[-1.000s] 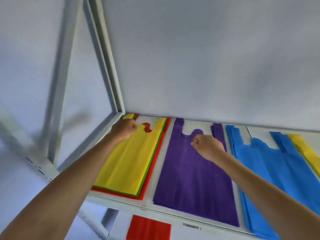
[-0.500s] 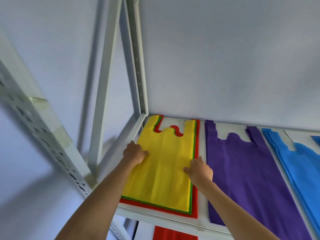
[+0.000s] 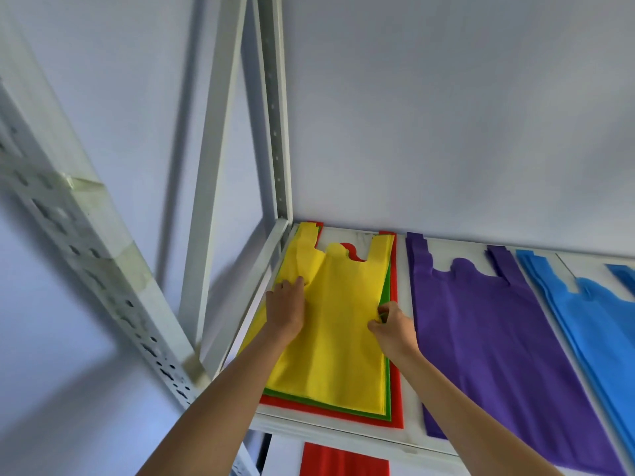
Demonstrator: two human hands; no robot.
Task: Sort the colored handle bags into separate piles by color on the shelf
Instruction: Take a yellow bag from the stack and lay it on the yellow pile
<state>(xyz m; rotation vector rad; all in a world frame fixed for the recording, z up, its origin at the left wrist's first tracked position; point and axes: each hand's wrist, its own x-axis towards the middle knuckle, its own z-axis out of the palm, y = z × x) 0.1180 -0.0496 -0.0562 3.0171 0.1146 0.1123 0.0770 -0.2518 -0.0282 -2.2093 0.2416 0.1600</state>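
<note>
The left hand (image 3: 286, 309) lies fingers-down on the flat yellow fabric handle bag (image 3: 338, 324), bunching its left edge. The right hand (image 3: 393, 326) pinches that bag's right edge between thumb and curled fingers. The bag tops a stack over a green bag (image 3: 387, 389) and a red bag (image 3: 397, 403) at the white metal shelf's (image 3: 343, 434) back-left corner. To the right lie a purple bag (image 3: 481, 338), then blue bags (image 3: 601, 331).
</note>
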